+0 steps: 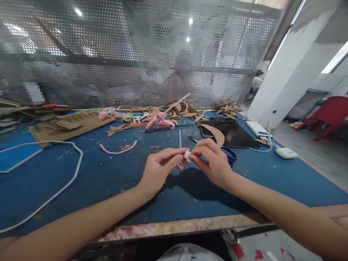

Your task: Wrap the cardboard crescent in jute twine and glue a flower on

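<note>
A small crumpled white piece (187,155), too small to name for sure, is pinched between both hands above the blue table mat. My left hand (160,166) grips it from the left with thumb and fingers closed. From the right, my right hand (212,159) pinches the same piece with its fingertips. Scissors with blue handles (231,156) lie partly hidden behind my right hand. Just beyond my hands, a pale glue stick (179,139) rests on the mat. A pink glue gun (160,121) with a stick in its back stands farther off.
Cardboard scraps (152,113) are strewn along the back, before a perforated metal screen (136,54). A black tablet (233,134), a white power bank (257,129) and a white earbud case (286,153) lie right. A white cable (78,170) curves at left; a lilac strip (118,152) lies nearer the middle.
</note>
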`<state>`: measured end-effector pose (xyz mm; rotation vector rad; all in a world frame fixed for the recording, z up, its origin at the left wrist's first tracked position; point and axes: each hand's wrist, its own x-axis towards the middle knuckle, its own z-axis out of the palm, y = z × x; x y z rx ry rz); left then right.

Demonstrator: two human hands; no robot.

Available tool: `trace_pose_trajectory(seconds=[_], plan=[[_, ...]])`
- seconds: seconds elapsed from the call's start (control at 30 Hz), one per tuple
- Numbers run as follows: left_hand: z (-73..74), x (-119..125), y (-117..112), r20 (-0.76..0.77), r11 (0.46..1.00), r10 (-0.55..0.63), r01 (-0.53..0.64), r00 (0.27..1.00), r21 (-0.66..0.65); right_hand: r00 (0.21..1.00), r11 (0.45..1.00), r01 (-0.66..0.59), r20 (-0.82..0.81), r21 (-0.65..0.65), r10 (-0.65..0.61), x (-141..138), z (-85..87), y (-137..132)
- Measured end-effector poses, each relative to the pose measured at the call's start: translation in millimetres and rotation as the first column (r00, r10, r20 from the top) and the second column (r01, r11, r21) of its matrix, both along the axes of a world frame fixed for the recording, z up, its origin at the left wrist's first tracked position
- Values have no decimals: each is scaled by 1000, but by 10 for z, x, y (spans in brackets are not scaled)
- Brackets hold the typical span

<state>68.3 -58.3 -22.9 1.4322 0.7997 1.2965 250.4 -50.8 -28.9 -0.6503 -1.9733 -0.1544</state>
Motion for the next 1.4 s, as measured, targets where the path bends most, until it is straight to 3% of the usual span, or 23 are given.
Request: trace_pose_trajectory(seconds=[0.1,0.27,0.53,0.63,0.73,0.8,0.9,1.03,1.07,1.1,1.13,1.2,1.27,1.33,1.4], plan=[[-29,5,43,11,999,7,-7,1000,-41,997,998,-1,-81,-66,-5,11,15,18],[-58,-7,117,28,994,63,-61,998,-88,996,989,-82,-26,-119,80,6,33,21],[67,-28,90,-49,995,-5,0,999,-97,987,977,-157,8,-144,160,42,26,35],[52,-21,119,-59,992,-41,34,997,-123,980,941,-201,-55,-273,193,37,27,13],[1,-12,155,-51,987,-61,52,997,-152,962,843,-270,-170,-465,214,22,40,-14],[-33,-7,168,-42,984,-67,59,997,-168,951,803,-310,-169,-508,259,13,43,-19],[-57,-2,174,-34,981,-70,63,997,-183,950,815,-310,-120,-489,289,0,30,-10],[-47,1,185,-15,980,-54,50,998,-193,968,812,-248,-174,-528,182,-30,27,-6],[-42,0,190,-18,979,-57,52,998,-197,967,773,-247,-202,-585,156,-37,31,-5],[-37,-2,196,-28,978,-67,60,997,-200,959,699,-273,-243,-661,145,-41,35,-1],[-34,-5,202,-43,976,-82,72,996,-204,944,589,-324,-297,-741,146,-42,38,7],[-32,-18,217,-77,972,-122,103,989,-212,889,281,-458,-429,-843,162,-27,41,38],[-39,-34,236,-99,965,-161,136,982,-225,821,-8,-553,-546,-833,166,5,37,81],[-51,-49,255,-90,957,-187,160,978,-242,764,-180,-604,-628,-777,146,35,26,121],[-60,-58,271,-67,947,-210,186,975,-263,726,-276,-633,-678,-724,116,46,8,142]])
